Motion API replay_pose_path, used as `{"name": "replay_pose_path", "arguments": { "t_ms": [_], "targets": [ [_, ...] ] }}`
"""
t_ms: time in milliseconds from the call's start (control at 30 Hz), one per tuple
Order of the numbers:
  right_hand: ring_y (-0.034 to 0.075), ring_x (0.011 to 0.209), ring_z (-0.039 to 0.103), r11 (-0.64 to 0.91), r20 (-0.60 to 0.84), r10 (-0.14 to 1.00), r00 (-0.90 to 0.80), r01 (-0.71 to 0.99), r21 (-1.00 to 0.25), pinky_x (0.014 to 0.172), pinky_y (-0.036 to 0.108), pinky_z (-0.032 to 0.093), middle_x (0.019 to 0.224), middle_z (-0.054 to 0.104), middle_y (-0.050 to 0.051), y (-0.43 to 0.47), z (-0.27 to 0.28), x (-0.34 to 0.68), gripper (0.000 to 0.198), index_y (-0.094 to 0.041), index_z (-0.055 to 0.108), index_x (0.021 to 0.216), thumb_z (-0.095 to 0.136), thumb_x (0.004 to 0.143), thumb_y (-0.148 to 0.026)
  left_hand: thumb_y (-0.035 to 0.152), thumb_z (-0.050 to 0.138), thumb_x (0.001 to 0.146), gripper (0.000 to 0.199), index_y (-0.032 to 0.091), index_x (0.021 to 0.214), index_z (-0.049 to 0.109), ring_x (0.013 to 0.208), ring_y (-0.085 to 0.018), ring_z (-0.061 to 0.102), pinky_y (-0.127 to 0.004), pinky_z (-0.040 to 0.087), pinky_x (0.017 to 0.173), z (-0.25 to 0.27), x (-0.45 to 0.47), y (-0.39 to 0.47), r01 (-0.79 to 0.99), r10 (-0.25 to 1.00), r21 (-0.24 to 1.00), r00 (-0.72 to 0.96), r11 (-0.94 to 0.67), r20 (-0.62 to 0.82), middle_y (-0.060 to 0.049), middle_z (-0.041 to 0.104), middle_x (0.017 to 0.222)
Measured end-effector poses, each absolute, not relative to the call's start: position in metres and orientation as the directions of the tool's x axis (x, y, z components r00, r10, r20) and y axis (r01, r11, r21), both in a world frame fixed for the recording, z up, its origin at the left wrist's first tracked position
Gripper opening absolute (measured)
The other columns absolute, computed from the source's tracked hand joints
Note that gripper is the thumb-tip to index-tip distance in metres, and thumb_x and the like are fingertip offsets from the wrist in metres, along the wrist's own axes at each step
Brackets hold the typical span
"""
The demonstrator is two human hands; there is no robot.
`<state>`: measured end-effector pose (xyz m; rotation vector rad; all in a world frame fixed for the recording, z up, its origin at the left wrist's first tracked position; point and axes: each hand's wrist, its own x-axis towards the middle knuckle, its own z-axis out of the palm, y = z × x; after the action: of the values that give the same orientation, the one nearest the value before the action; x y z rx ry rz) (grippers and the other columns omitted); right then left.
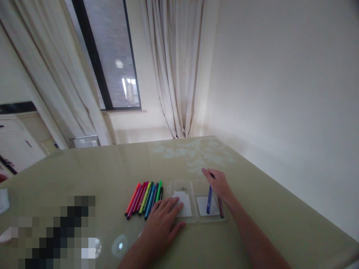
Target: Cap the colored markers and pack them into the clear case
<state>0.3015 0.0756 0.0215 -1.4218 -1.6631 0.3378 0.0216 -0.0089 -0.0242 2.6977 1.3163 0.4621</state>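
My right hand (219, 184) is closed on the upper end of a blue marker (209, 200), held nearly upright over the right half of an open clear plastic case (195, 220). A dark reddish-brown marker (220, 207) lies along the right side of that half, partly behind my wrist. White paper (185, 210) lies in the left half, where the fingers of my left hand (165, 215) rest spread out. Just left of the case, several coloured markers (144, 198) lie side by side in a row, from orange and pink to blue and green; my left hand hides some lower ends.
The pale green table (98, 168) has a leaf pattern and glossy reflections. A white wall (288, 93) runs along its right side. Curtains (179, 67) and a window stand behind. At the far left edge is a pale, whitish object (3, 200). A pixelated patch covers the lower left.
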Motion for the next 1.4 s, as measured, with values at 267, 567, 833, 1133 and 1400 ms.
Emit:
{"name": "replay_pose_path", "arguments": {
  "t_ms": [267, 567, 833, 1133, 1400],
  "targets": [
    [0.013, 0.048, 0.038, 0.231, 0.365, 0.863, 0.350, 0.369, -0.900, 0.050, 0.028, 0.030, 0.050, 0.039, -0.004, 0.070, 0.031, 0.299, 0.060, -0.023, 0.045, 0.054, 0.048, 0.093, -0.068, 0.053, 0.044, 0.104, 0.052, 0.029, 0.150, 0.050, 0.141, -0.025, 0.049, -0.045, 0.036, 0.119, -0.028, -0.005, 0.011, 0.781, 0.749, 0.075, 0.562, -0.620, 0.351, -0.006, 0.055, 0.153],
    [0.013, 0.049, 0.037, 0.224, 0.305, 0.909, 0.283, 0.285, -0.932, 0.049, 0.027, 0.029, 0.050, 0.040, -0.004, 0.064, 0.020, 0.264, 0.061, -0.023, 0.045, 0.054, 0.049, 0.092, -0.070, 0.037, 0.041, 0.107, 0.040, 0.026, 0.139, 0.061, 0.134, -0.024, 0.056, -0.047, 0.042, 0.115, -0.028, -0.028, 0.033, 0.884, 0.831, 0.067, 0.406, -0.462, 0.380, -0.005, 0.062, 0.146],
    [0.014, 0.050, 0.039, 0.198, 0.266, 0.933, 0.243, 0.268, -0.943, 0.051, 0.027, 0.031, 0.053, 0.039, -0.004, 0.049, 0.012, 0.225, 0.059, -0.024, 0.042, 0.059, 0.042, 0.095, -0.071, 0.035, 0.034, 0.106, 0.043, 0.024, 0.132, 0.066, 0.125, -0.025, 0.063, -0.044, 0.050, 0.108, -0.010, -0.009, 0.014, 0.814, 0.772, 0.196, 0.398, -0.546, 0.495, -0.009, 0.069, 0.135],
    [0.014, 0.059, 0.047, 0.262, 0.267, 0.964, 0.018, 0.138, -0.955, 0.053, 0.024, 0.040, 0.064, 0.047, -0.004, 0.018, 0.011, 0.188, 0.049, -0.022, 0.048, 0.071, 0.050, 0.097, -0.064, 0.025, 0.031, 0.107, 0.046, 0.024, 0.151, 0.040, 0.107, -0.023, 0.072, -0.036, 0.057, 0.092, -0.028, 0.040, -0.014, 0.805, 0.777, 0.156, 0.472, -0.573, 0.416, -0.009, 0.074, 0.122],
    [0.021, 0.091, 0.064, 0.308, 0.333, 0.940, -0.076, 0.609, -0.731, 0.083, 0.033, 0.049, 0.102, 0.068, 0.008, 0.046, 0.005, 0.228, 0.014, -0.021, 0.067, 0.100, 0.061, 0.093, -0.032, 0.026, 0.020, 0.108, 0.039, 0.015, 0.125, 0.053, 0.094, -0.028, 0.074, -0.036, 0.055, 0.072, 0.013, -0.050, 0.023, 0.976, 0.956, 0.046, -0.216, 0.211, 0.199, -0.015, 0.069, 0.112]
  ]
}}
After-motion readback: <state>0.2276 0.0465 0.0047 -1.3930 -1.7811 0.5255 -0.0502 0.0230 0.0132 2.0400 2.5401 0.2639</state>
